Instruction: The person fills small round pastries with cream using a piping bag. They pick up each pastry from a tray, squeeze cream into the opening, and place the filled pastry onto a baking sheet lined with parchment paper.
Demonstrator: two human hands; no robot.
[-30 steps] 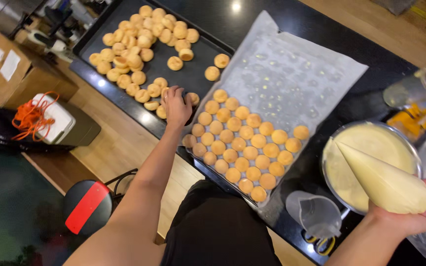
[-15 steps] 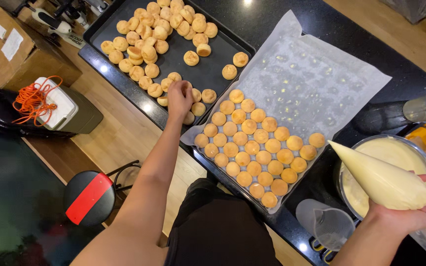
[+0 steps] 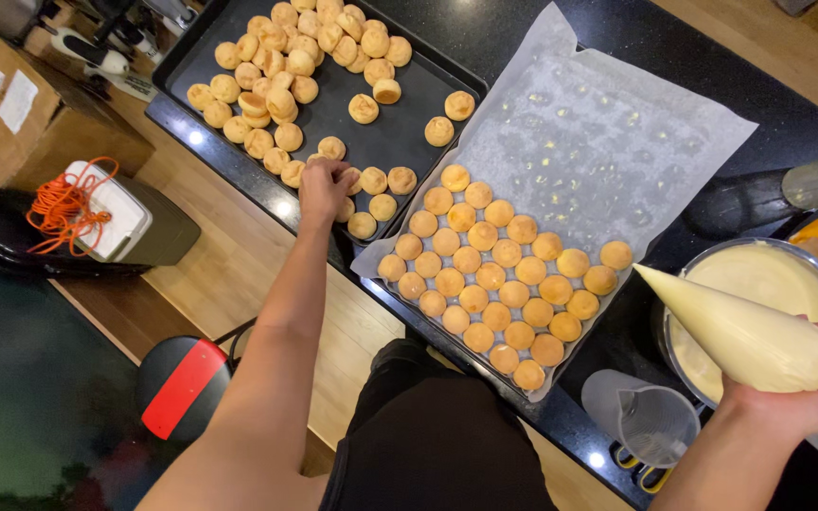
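1. The left hand (image 3: 326, 186) is stretched out to the near edge of the dark rectangular metal baking tray (image 3: 409, 132); its fingers are curled down over a small round golden pastry shell (image 3: 322, 161) there, though whether the shell is actually pinched cannot be told.
2. The right hand (image 3: 792, 402) is closed around the wide end of a cream-filled, cone-shaped clear piping bag (image 3: 740, 331), held with its tip pointing towards the sheet of white baking paper (image 3: 608, 123).
3. Rows of round golden pastry shells (image 3: 494, 274) are packed closely on the near half of the paper; its far half is marked with pale spots.
4. A steel bowl of pale yellow cream (image 3: 759, 274) is seen under the bag, at the right edge of the black counter (image 3: 523, 28).
5. A clear plastic measuring jug (image 3: 650, 421) stands at the counter's near edge, just beside the right wrist.
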